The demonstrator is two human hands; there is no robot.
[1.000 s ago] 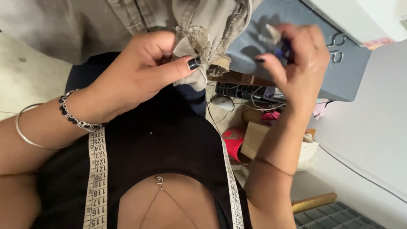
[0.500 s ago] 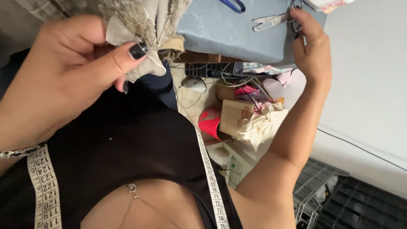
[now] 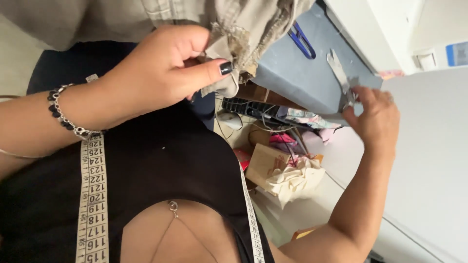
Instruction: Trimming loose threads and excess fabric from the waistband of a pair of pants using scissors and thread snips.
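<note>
The beige cloth (image 3: 234, 29) hangs at the top of the view, its frayed edge bunched just left of the grey-blue tabletop (image 3: 302, 83). The left hand (image 3: 165, 73) has a closed grip on that edge: the thumb presses the fabric against the curled fingers, so the cloth is pinched tight. On the tabletop, to the right of the cloth, lie small metal scissors (image 3: 341, 78). The right hand (image 3: 375, 117) reaches to their lower end, fingertips touching the handles; whether its grip has closed round them I cannot tell. A blue-handled tool (image 3: 301, 40) lies on the tabletop between the cloth and the scissors. Below the tabletop's edge sits a cardboard box (image 3: 265, 165) with a pale rag (image 3: 295, 178) beside it. A measuring tape (image 3: 91, 195) drapes over the person's black top.
</note>
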